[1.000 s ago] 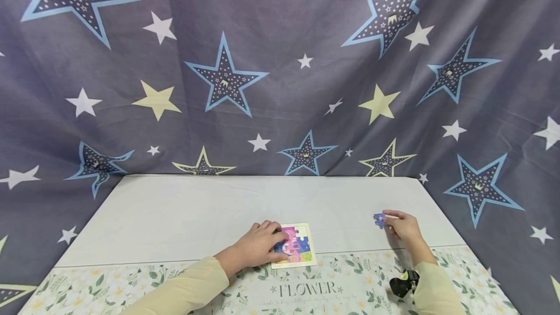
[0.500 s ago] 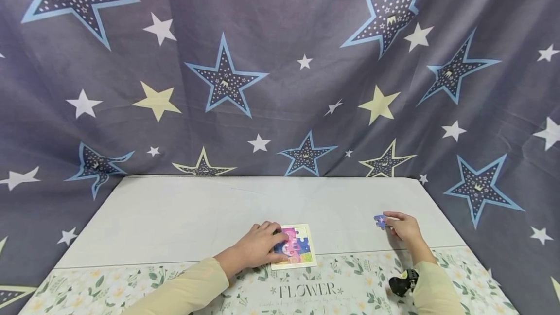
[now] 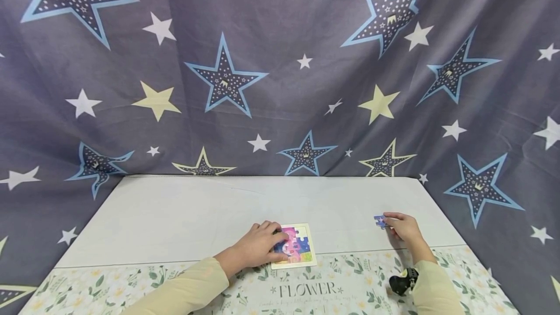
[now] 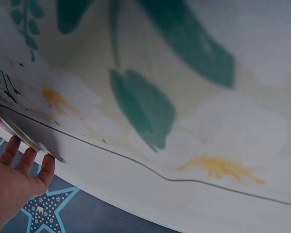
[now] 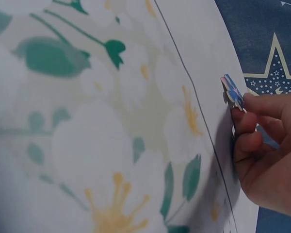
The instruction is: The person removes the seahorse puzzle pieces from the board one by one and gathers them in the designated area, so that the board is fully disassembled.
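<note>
A small square jigsaw puzzle (image 3: 303, 245) with a pale frame lies on the table, showing a pink figure against blue. My left hand (image 3: 255, 247) grips its left side, covering part of the picture. In the left wrist view the left fingers (image 4: 25, 162) bend at the rim of the puzzle frame (image 4: 19, 132). Off to the right, my right hand (image 3: 404, 227) pinches a blue jigsaw piece (image 3: 379, 221) between thumb and fingertips. The right wrist view shows this piece (image 5: 233, 91) nearly edge-on, with a pink mark on its blue face.
The white table (image 3: 197, 213) has a flowered strip (image 3: 144, 278) along its front, printed with the word FLOWER. Behind it hangs a grey curtain (image 3: 271, 62) with stars. A black device (image 3: 403, 282) sits at the right wrist.
</note>
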`<state>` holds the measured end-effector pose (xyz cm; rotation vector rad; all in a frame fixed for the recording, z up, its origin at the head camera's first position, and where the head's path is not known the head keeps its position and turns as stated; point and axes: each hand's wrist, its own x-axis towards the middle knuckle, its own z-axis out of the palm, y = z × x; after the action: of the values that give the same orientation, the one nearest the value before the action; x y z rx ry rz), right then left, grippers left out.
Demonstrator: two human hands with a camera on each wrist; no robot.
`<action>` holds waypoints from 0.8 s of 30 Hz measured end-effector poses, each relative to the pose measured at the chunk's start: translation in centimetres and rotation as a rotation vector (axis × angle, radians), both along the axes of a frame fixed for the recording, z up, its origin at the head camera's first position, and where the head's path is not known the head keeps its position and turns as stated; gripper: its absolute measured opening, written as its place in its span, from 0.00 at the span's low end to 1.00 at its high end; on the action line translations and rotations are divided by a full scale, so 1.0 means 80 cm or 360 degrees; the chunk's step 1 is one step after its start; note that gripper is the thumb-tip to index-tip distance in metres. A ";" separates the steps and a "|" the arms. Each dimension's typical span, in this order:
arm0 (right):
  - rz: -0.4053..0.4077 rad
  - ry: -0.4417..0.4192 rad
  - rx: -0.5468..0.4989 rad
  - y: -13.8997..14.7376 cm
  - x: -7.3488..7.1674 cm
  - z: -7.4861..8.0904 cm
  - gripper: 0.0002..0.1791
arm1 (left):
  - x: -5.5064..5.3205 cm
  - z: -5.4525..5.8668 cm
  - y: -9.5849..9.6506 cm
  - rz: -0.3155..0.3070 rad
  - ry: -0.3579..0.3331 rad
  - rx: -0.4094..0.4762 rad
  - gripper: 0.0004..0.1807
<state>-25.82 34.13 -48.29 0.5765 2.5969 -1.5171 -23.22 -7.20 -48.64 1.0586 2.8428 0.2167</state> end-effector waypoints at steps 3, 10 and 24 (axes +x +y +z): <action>0.0046 -0.0019 -0.0002 0.001 0.001 0.001 0.26 | 0.000 0.000 0.000 -0.0004 0.0014 0.0004 0.33; 0.0128 0.0001 0.0042 0.004 0.003 -0.001 0.35 | 0.000 0.002 0.001 0.0004 -0.0012 -0.0001 0.34; 0.0185 0.0085 0.0133 0.000 0.005 -0.004 0.29 | 0.001 0.001 0.002 0.0001 0.0013 0.0001 0.34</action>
<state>-25.38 34.13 -48.61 0.3889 2.6925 -1.4136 -23.13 -7.02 -48.56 1.0615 2.8505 0.2134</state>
